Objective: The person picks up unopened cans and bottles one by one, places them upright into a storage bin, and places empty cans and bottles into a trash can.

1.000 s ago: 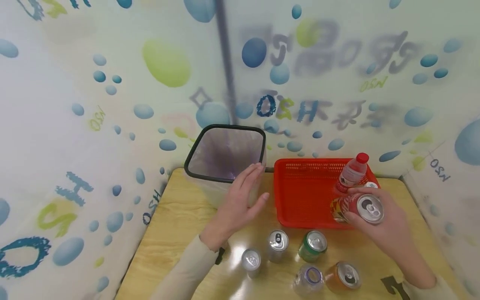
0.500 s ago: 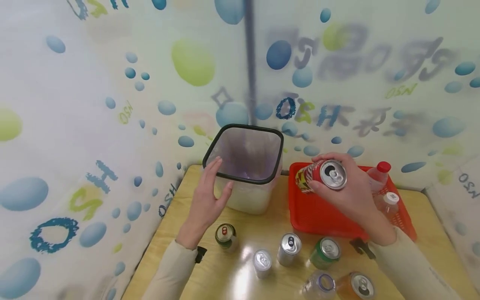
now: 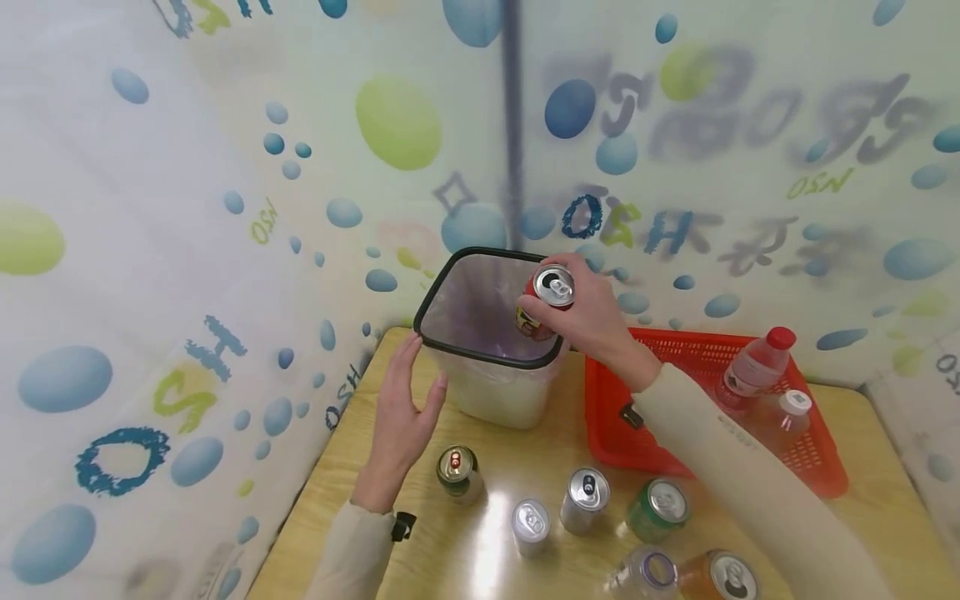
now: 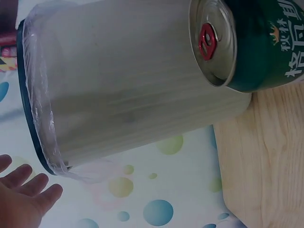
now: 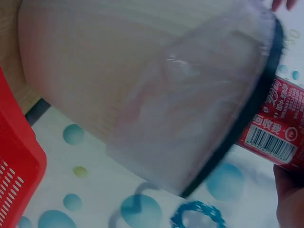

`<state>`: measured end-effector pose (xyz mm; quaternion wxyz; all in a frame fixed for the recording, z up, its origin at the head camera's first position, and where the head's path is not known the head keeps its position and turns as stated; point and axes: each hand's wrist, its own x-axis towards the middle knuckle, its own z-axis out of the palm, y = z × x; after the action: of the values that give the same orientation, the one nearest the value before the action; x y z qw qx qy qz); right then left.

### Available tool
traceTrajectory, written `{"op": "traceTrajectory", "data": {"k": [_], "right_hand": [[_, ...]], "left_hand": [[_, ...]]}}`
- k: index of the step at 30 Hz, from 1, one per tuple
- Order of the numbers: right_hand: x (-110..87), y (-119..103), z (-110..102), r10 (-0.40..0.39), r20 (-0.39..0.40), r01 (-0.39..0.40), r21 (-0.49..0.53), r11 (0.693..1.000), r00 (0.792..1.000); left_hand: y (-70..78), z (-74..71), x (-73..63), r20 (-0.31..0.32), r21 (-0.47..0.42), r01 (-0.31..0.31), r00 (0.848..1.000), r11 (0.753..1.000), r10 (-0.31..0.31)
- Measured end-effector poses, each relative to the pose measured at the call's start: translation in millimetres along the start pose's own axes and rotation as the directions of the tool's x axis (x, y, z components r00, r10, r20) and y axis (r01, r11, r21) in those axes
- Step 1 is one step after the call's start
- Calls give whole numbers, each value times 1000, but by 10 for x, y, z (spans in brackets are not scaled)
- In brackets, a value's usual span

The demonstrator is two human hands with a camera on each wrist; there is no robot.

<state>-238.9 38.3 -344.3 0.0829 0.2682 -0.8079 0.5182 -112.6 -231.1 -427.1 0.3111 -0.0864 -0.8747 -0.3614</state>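
Note:
A red drink can (image 3: 552, 287) with an opened silver top is gripped by my right hand (image 3: 592, 321) over the right side of the trash bin's mouth. The bin (image 3: 495, 396) is pale, with a black rim and a clear plastic liner. In the right wrist view the red can (image 5: 278, 126) shows a barcode beside the dark rim (image 5: 237, 128). My left hand (image 3: 401, 412) holds nothing, with fingers extended near the bin's front left corner. A dark green can with a red tab (image 3: 458, 473) stands on the table close to that hand; the left wrist view shows its green side (image 4: 266, 42).
On the wooden table (image 3: 322, 508) stand two silver cans (image 3: 585, 500), a green can (image 3: 657, 510), a clear bottle (image 3: 647, 575) and an orange can (image 3: 720, 577). Right of the bin lies a red basket (image 3: 615, 454) holding a red-capped bottle (image 3: 756, 367) and a white-capped bottle (image 3: 791, 417). Patterned walls rise behind.
My right hand has carried the red can leftward from above the red basket to the bin's mouth. My left hand has drawn back left from the bin's front. The head view has shifted.

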Motion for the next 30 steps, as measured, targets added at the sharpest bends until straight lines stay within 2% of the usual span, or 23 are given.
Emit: {"op": "traceTrajectory", "data": {"k": [6, 12, 20, 26, 30], "right_hand": [[174, 193, 221, 32, 45, -30, -55, 998, 998], [245, 301, 293, 47, 85, -37, -125, 991, 995], [284, 404, 255, 80, 224, -28, -229, 973, 971], [258, 441, 201, 59, 255, 5, -245, 969, 965], [206, 420, 151, 52, 258, 8, -228, 974, 965]], "left_hand": [[-35, -11, -44, -23, -1, 40, 999, 999, -40], [-72, -25, -51, -29, 6, 41, 999, 999, -41], [-115, -48, -47, -37, 2, 55, 998, 998, -55], [-149, -62, -66, -35, 7, 92, 995, 996, -92], [-153, -61, -71, -38, 3, 95, 995, 995, -95]]}}
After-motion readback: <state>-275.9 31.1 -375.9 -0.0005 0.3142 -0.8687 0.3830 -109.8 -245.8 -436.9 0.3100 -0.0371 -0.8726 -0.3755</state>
